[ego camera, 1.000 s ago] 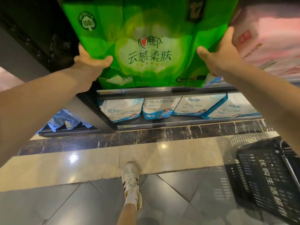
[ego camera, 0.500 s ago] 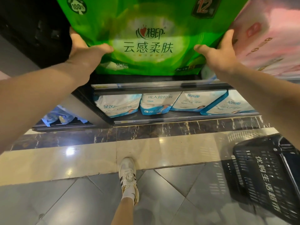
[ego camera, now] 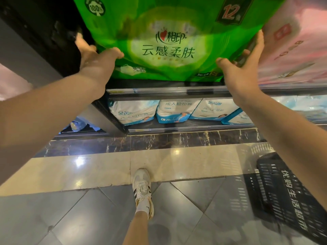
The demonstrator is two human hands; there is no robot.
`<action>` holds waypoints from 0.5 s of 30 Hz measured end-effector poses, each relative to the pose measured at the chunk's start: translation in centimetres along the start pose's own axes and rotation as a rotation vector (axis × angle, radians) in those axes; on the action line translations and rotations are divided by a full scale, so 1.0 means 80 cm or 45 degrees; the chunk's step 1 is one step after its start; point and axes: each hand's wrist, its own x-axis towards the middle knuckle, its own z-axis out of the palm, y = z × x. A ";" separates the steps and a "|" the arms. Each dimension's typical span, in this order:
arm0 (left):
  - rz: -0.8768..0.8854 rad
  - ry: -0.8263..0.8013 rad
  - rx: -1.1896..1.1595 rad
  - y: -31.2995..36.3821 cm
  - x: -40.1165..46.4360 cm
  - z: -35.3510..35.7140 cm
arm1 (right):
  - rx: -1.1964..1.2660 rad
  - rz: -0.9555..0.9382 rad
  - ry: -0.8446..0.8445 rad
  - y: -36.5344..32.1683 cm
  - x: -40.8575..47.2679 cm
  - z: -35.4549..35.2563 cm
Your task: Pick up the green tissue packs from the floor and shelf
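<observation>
Gripping the big green plastic pack of tissue rolls (ego camera: 169, 41) from both sides, the left hand (ego camera: 96, 62) has its thumb hooked across the pack's front lower corner with the fingers gone behind its left side, while the right hand (ego camera: 242, 68) clamps the right side, thumb on the front and fingers running up the edge. The pack sits raised just above the grey metal shelf edge (ego camera: 177, 90), its bottom seam close over the rail. Beside the pack to the right stands a pink plastic-wrapped pack (ego camera: 297, 50), touching or nearly so. Below the pack, white and blue packets (ego camera: 174, 110) line the lower shelf. Further below and right of the pack, a black plastic shopping basket (ego camera: 286, 197) rests on the glossy tiled floor (ego camera: 88, 174), near a white sneaker (ego camera: 142, 186). Handling it well probably means keeping both hands level and squeezing evenly, since the soft film could slip or snag on the rail.
</observation>
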 end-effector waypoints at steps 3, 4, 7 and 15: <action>0.050 -0.045 0.003 -0.007 -0.002 0.005 | -0.132 -0.009 -0.072 0.000 0.004 -0.005; 0.079 -0.046 0.020 -0.007 -0.003 0.007 | -0.185 -0.008 -0.089 -0.001 0.006 -0.006; 0.105 -0.049 0.083 -0.002 0.000 0.008 | -0.340 0.002 -0.127 -0.005 0.023 -0.009; 0.125 -0.130 0.329 -0.006 0.004 0.001 | -0.429 0.081 -0.218 -0.012 0.056 -0.024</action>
